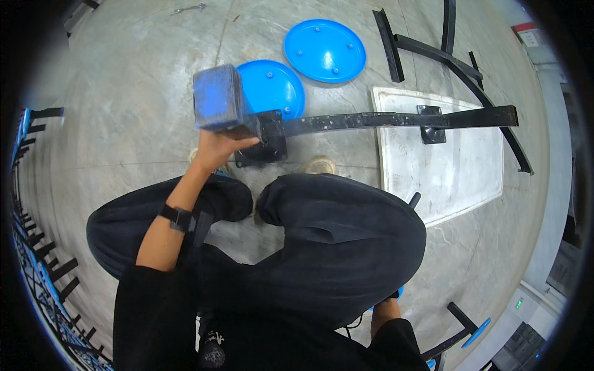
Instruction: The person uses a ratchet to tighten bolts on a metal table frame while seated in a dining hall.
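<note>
Nearest first: left hand (216,150), one, closed around the lower edge of a squared block (218,102) with a worn blue face, thumb along its side; presumably placed there to steady the piece. Black metal beam (346,122), one, running rightward from the block, its far part crossing over a white panel (461,176); whether they touch, cannot tell. Square plates, two: one by the thumb (272,151), one over the panel (432,123). Right hand (387,304), one, mostly hidden beyond the thigh; grip cannot be told. Blue discs, two, one partly behind the block (272,89), one farther off (325,52); rimmed like shallow dishes, bearing small round fittings, perhaps laid fittings-up for access. Containers proper: none made out. Outermost: black frame (433,52), upper right; wrench-like tool (189,8), top.
</note>
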The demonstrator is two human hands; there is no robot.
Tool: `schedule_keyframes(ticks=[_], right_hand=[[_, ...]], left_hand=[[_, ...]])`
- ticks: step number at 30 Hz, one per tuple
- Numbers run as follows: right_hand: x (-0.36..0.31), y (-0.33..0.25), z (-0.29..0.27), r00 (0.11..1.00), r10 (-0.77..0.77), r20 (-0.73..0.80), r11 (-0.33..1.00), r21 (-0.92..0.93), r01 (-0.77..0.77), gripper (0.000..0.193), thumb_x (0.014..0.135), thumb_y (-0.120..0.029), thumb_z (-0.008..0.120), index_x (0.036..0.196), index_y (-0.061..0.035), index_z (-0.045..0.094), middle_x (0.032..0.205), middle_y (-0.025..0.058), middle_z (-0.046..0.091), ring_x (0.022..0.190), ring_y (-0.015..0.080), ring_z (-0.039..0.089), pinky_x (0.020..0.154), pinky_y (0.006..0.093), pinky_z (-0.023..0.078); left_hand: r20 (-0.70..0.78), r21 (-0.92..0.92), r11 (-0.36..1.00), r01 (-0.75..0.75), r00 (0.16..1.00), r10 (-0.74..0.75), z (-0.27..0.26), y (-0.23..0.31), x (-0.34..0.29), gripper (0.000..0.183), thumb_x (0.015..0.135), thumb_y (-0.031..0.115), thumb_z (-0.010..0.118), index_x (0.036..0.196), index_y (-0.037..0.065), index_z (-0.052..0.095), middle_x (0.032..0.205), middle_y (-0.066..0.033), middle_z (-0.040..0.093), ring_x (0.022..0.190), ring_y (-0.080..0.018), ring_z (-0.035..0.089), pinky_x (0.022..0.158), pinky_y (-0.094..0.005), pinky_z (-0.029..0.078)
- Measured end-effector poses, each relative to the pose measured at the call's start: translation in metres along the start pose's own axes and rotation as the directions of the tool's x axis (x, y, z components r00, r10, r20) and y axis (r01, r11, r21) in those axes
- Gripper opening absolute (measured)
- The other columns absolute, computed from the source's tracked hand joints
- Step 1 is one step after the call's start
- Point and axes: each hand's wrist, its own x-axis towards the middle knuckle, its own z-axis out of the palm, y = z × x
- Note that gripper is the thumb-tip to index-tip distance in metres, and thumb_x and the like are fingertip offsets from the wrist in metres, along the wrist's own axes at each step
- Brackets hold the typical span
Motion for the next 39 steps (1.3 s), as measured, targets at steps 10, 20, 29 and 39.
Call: schedule_keyframes(ticks=[10,20,29,39], right_hand=[[0.010,-0.030,0.037,0.997,-0.039,0.072,0.992,0.121,0.030,0.018,0.092,-0.021,0.052,0.086,-0.0049,0.053,0.055,-0.0002,0.042,0.045,0.0095,0.039,0.047,0.0252,0.036],[0.058,-0.196,0.160,0.795,-0.230,0.561,0.939,0.343,0.030,0.027,0.090,-0.026,0.055,0.073,-0.0079,0.044,0.049,-0.0012,0.037,0.041,0.0093,0.035,0.045,0.0261,0.036],[0.087,-0.155,0.397,0.791,-0.165,0.589,0.975,-0.025,0.222,0.041,0.090,-0.033,0.055,0.059,-0.0091,0.046,0.048,0.0011,0.047,0.043,0.0100,0.046,0.044,0.0268,0.038],[0.119,-0.121,0.525,0.902,-0.356,0.244,0.890,-0.207,0.407,0.037,0.087,-0.028,0.055,0.068,0.0035,0.057,0.064,0.0228,0.057,0.062,0.0398,0.056,0.058,0.0463,0.041]], left_hand=[[0.043,0.171,0.958,-0.232,0.973,0.228,-0.020,0.002,0.030,0.048,0.059,0.006,0.085,0.098,0.000,0.059,0.093,-0.0038,0.062,0.085,-0.0119,0.058,0.076,-0.0289,0.050],[-0.063,0.148,0.973,-0.178,0.980,0.189,0.010,-0.011,-0.053,0.050,0.070,0.014,0.076,0.112,0.002,0.050,0.098,-0.0068,0.060,0.090,-0.0163,0.059,0.080,-0.0316,0.050],[-0.005,0.029,0.985,-0.168,0.986,0.168,0.021,0.023,-0.052,0.026,0.082,0.002,0.061,0.102,0.000,0.045,0.086,-0.0108,0.057,0.069,-0.0161,0.062,0.060,-0.0349,0.057],[-0.154,0.258,0.964,-0.056,0.983,0.099,0.011,0.004,-0.045,0.014,0.081,0.005,0.066,0.087,0.000,0.055,0.091,-0.0146,0.064,0.090,-0.0203,0.062,0.082,-0.0283,0.046]])
